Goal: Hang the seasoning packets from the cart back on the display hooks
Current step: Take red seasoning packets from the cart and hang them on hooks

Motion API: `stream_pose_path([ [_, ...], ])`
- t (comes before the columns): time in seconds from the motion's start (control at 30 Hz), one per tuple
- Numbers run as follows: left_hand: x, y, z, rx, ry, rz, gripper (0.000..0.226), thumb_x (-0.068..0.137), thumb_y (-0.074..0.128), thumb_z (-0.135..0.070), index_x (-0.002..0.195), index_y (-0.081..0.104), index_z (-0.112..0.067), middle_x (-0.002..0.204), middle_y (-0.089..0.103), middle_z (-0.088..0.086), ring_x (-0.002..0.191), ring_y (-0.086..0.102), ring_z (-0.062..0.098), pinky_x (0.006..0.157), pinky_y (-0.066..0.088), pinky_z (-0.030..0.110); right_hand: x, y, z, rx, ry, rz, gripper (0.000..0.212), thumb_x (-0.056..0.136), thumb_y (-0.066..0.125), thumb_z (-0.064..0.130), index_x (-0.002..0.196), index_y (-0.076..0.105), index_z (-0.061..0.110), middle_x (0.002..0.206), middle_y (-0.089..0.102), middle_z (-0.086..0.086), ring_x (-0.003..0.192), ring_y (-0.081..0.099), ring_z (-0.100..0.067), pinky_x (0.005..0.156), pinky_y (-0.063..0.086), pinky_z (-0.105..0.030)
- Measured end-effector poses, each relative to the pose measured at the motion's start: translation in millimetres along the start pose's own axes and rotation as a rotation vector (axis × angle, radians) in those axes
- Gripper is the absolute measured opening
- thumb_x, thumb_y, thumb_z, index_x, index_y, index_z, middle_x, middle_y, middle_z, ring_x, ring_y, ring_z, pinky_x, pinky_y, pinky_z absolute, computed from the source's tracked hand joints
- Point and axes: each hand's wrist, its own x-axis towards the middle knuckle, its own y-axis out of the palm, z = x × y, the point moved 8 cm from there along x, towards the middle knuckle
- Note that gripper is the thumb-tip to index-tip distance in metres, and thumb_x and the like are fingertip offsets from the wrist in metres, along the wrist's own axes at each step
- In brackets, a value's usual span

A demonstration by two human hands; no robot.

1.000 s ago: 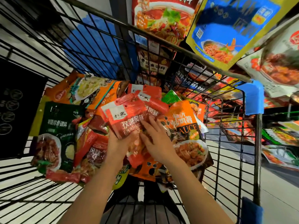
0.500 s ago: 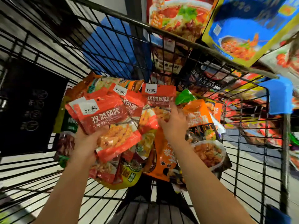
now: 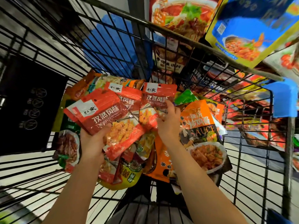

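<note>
Packets looked light, floppy, slippery: left hand [image 3: 92,143] clutched a red stack [image 3: 103,117] above the cart [image 3: 178,29]; right hand [image 3: 168,125] pinched another packet [image 3: 157,101] mid-body; top hole is the safer hold.

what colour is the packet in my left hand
Red, with a white label corner and white lettering; the packet held by the left hand shows in the head view.

Packets [image 3: 199,126] crowd the cart [image 3: 186,34]; hanging blue packet [image 3: 252,28] overhangs its far rim.
</note>
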Motion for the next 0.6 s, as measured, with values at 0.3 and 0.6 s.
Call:
stream_pose_path([
  [0.3, -6.4, 33.0, 28.4, 0.084, -0.078, 0.094, 0.059, 0.076, 0.078, 0.001, 0.125, 0.054, -0.022, 0.102, 0.067, -0.006, 0.099, 0.065, 0.023, 0.095, 0.051, 0.048, -27.8, -116.0, -97.9, 0.081, 0.142, -0.090, 0.063, 0.092, 0.064, 0.009, 0.145, 0.041, 0.032, 0.123, 0.061, 0.007, 0.104, 0.059, -0.019, 0.088, 0.047, -0.028],
  [0.6, -14.9, 63.4, 45.7, 0.621, -0.007, 0.114, 0.100, 0.058, 0.095, -0.030, 0.137, 0.037, -0.012, 0.124, 0.064, 0.011, 0.113, 0.062, 0.034, 0.096, 0.049, 0.049, -24.2, -126.9, -115.8, 0.093, 0.315, -0.134, 0.080, 0.082, 0.076, 0.038, 0.149, 0.033, 0.026, 0.131, 0.059, -0.007, 0.118, 0.057, -0.029, 0.094, 0.043, -0.035],
])
